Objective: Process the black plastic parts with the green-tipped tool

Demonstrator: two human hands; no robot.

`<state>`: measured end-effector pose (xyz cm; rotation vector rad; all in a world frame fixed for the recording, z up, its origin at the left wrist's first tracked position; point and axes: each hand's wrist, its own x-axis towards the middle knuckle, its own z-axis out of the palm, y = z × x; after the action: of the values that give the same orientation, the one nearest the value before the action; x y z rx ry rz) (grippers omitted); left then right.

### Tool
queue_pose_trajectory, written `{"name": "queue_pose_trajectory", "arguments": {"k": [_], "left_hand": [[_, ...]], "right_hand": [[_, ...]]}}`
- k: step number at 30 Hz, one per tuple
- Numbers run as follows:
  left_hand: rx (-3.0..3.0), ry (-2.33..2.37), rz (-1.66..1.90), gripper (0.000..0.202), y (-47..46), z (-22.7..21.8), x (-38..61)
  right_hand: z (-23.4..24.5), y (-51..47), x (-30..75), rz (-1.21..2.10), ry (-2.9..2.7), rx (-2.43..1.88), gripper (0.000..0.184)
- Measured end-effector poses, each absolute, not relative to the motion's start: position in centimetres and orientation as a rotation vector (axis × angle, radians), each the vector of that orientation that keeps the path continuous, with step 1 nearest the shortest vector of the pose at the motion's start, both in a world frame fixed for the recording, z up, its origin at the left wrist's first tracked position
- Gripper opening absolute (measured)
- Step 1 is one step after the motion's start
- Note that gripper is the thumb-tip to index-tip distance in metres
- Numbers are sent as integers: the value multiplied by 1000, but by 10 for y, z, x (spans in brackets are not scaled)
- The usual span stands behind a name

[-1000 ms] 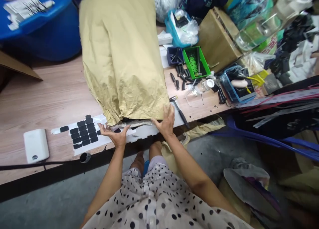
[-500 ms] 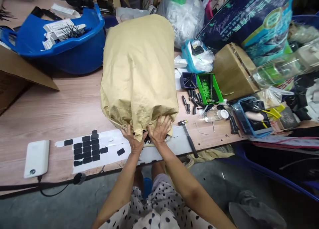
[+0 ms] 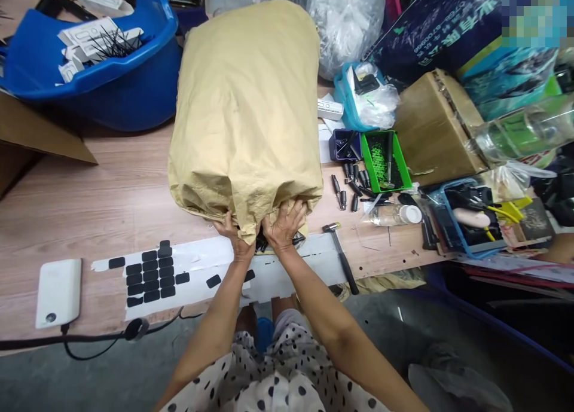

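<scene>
Centrally, a bulging tan sack (image 3: pixel 251 101) sat on a wood bench (image 3: pixel 116 206). L hand (image 3: pixel 241 241) & R hand (image 3: pixel 283 225), approx. side by side, were part-curled, gripping its near edge; fingertips partly hidden. Hammer (image 3: pixel 344 264) lay R of sack, blk pads (image 3: pixel 151 275) nr-L, blue tub (image 3: pixel 121 110) far-L.

At your right hand (image 3: pixel 284 226), the paper-like sack (image 3: pixel 246 101) is looking matt, creased; beyond your left hand (image 3: pixel 237 241), a plastic tub (image 3: pixel 121 107) is shining.
</scene>
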<state>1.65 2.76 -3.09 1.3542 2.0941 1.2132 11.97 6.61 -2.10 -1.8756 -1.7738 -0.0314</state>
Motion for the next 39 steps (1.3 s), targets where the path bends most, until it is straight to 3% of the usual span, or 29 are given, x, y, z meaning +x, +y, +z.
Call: {"name": "queue_pose_trajectory", "arguments": {"k": [6, 13, 23, 28, 34, 39], "left_hand": [[1290, 2197, 1399, 89, 49, -23, 14], [1293, 2113, 1478, 94, 14, -29, -5], [662, 2123, 1775, 67, -12, -21, -24], [452, 2240, 1662, 36, -6, -19, -40], [430, 2179, 1629, 44, -3, -10, -49], [498, 2217, 1572, 40, -8, 1, -48]], "right_hand": [[-16, 86, 109, -52, -1783, -1947, 77], [-11, 78, 121, 65, -1814, -1943, 77], [-14, 72, 134, 6, -1746, -1774, 68], [-21, 70, 134, -41, -1746, -1752, 66], [-21, 71, 133, -93, -1739, -1739, 63], [-17, 71, 134, -38, -1713, -1802, 62]]}}
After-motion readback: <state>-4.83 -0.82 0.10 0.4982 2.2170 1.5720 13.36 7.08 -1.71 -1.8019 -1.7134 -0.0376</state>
